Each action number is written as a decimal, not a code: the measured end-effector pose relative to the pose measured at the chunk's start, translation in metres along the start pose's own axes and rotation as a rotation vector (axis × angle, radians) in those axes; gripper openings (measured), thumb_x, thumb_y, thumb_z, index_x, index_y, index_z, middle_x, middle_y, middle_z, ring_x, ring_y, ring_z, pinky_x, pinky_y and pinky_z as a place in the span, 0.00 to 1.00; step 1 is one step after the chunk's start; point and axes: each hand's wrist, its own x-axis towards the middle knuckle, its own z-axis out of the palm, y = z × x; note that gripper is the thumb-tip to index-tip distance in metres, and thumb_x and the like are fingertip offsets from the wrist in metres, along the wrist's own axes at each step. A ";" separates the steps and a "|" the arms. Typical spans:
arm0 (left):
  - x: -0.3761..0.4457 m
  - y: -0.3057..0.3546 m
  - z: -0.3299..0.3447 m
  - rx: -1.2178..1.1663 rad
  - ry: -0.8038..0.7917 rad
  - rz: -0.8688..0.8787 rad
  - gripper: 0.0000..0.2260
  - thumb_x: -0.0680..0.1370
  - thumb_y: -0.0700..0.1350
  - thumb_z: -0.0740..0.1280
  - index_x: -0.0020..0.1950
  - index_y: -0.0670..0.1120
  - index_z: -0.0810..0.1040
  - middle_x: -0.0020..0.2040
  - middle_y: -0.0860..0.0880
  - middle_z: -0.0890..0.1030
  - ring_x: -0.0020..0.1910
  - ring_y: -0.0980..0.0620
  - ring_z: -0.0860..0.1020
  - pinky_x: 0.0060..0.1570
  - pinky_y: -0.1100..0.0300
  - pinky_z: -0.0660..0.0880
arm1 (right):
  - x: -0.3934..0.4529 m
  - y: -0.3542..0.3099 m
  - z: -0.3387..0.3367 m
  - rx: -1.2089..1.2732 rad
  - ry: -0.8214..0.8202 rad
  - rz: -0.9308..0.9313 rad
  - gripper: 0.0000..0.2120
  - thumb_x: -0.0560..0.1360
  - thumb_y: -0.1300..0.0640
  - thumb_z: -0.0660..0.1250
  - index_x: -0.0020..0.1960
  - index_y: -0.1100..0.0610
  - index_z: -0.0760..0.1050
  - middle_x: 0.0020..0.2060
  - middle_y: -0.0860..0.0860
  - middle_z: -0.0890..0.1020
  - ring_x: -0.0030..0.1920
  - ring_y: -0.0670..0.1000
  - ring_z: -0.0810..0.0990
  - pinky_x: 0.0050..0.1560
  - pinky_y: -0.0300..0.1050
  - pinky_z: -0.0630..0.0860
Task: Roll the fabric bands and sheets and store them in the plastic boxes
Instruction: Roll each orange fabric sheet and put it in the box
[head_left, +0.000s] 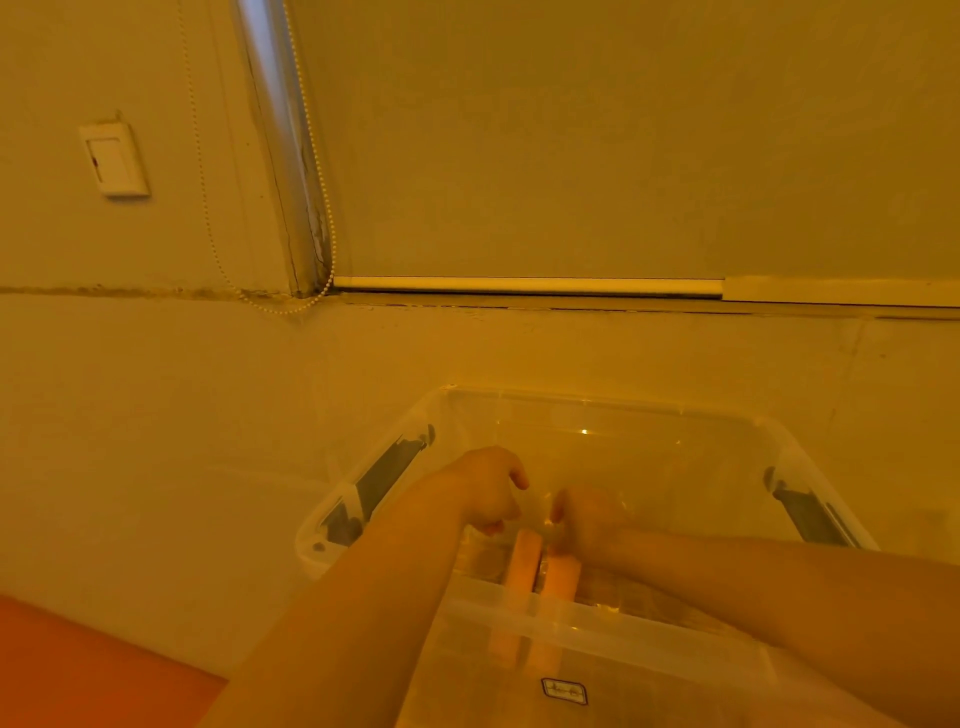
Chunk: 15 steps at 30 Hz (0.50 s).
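Observation:
A clear plastic box (613, 402) with grey side latches stands on the pale surface in front of me. Two orange rolled fabric bands (525, 564) stand on edge side by side near the box's front wall. Both forearms reach in over that wall. My left hand (483, 488) hovers just above and behind the left roll, its fingers curled under with nothing visible in them. My right hand (589, 514) is blurred, curled, close over the right roll (563, 574). Whether it touches or holds anything is unclear.
An orange sheet (78, 670) lies at the bottom left corner. Behind the box rise a wall and a window sill (519, 285), with a bead cord (311, 156) hanging at the frame. A wall switch (114, 158) sits at upper left.

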 end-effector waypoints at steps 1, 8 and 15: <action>-0.001 0.000 -0.001 -0.027 0.059 0.028 0.17 0.78 0.35 0.65 0.65 0.47 0.72 0.60 0.43 0.75 0.50 0.49 0.78 0.42 0.62 0.78 | 0.000 -0.001 -0.005 0.075 0.041 0.013 0.18 0.79 0.58 0.64 0.67 0.60 0.69 0.65 0.57 0.73 0.65 0.55 0.72 0.55 0.40 0.69; -0.018 0.024 -0.010 -0.101 0.354 0.202 0.14 0.78 0.38 0.65 0.63 0.47 0.74 0.49 0.50 0.77 0.45 0.53 0.76 0.45 0.60 0.76 | -0.031 0.002 -0.068 0.444 0.258 -0.017 0.20 0.70 0.58 0.75 0.60 0.59 0.76 0.50 0.53 0.75 0.43 0.49 0.76 0.37 0.41 0.75; -0.070 0.086 -0.002 -0.168 0.544 0.303 0.15 0.78 0.40 0.65 0.64 0.51 0.74 0.54 0.50 0.77 0.47 0.55 0.75 0.42 0.64 0.73 | -0.106 0.006 -0.112 0.711 0.468 -0.049 0.21 0.70 0.60 0.75 0.61 0.55 0.75 0.57 0.52 0.75 0.55 0.52 0.76 0.54 0.50 0.79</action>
